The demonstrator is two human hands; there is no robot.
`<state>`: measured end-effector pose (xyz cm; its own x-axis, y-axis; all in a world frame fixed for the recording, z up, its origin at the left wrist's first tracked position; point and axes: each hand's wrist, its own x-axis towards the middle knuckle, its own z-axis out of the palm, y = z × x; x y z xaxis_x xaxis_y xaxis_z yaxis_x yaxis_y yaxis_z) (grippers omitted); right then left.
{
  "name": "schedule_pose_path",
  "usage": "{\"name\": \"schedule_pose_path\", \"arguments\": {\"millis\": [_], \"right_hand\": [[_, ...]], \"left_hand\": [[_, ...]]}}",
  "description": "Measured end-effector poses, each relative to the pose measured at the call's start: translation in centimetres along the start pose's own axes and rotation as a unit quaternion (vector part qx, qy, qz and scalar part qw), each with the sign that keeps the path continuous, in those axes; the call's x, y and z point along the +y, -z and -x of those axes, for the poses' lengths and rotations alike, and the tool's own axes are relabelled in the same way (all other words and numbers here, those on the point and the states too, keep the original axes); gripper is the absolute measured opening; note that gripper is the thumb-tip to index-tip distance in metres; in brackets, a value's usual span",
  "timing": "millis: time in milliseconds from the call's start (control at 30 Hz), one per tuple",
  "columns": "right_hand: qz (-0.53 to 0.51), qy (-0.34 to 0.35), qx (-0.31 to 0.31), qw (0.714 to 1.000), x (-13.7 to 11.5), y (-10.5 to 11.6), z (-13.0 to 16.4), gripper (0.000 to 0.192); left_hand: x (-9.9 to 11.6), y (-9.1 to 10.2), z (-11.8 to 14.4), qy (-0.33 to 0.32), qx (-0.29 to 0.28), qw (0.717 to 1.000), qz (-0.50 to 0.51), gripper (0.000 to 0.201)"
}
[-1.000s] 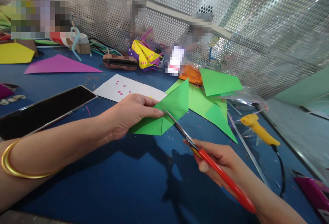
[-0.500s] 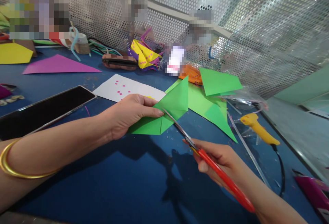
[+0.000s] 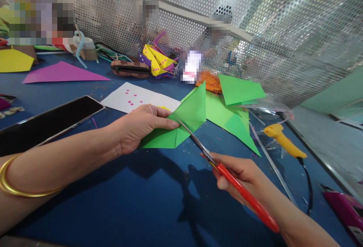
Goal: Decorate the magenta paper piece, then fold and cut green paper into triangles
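Observation:
My left hand [image 3: 140, 126] pinches a folded green paper piece [image 3: 181, 122] and holds it just above the blue table [image 3: 127, 198]. A gold bangle sits on that forearm. My right hand [image 3: 241, 179] grips red-handled scissors [image 3: 227, 177]. Their metal blades point up and left, and the tips are in the fold of the green paper beside my left fingertips. More green paper sheets [image 3: 235, 105] lie flat just behind the held piece.
A black phone [image 3: 48, 120] lies at the left, a white sheet with pink dots [image 3: 136, 98] behind my hand. A yellow glue gun [image 3: 283, 141] with a black cord is at the right. Purple and yellow paper, a pouch and a perforated metal screen [image 3: 283, 31] line the back.
The hands, the paper and the scissors keep almost the same pose; the whole view has shifted slightly to the left.

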<state>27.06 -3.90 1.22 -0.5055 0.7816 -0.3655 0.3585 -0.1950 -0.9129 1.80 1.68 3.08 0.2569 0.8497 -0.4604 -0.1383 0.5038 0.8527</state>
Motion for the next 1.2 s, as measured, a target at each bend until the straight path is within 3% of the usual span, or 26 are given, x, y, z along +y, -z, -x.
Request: {"name": "schedule_pose_path", "arguments": {"millis": [467, 767, 1200], "right_hand": [[-0.008, 0.069, -0.03, 0.997, 0.7, 0.42, -0.16, 0.059], [-0.018, 0.036, -0.041, 0.998, 0.27, 0.44, -0.01, 0.047], [-0.027, 0.03, -0.041, 0.998, 0.21, 0.46, -0.01, 0.056]], "left_hand": [[-0.1, 0.08, 0.02, -0.017, 0.007, 1.0, -0.018, 0.01], [-0.07, -0.02, -0.04, -0.01, -0.004, 1.0, -0.018, 0.011], [-0.1, -0.07, -0.08, -0.003, -0.009, 1.0, -0.007, 0.008]]}}
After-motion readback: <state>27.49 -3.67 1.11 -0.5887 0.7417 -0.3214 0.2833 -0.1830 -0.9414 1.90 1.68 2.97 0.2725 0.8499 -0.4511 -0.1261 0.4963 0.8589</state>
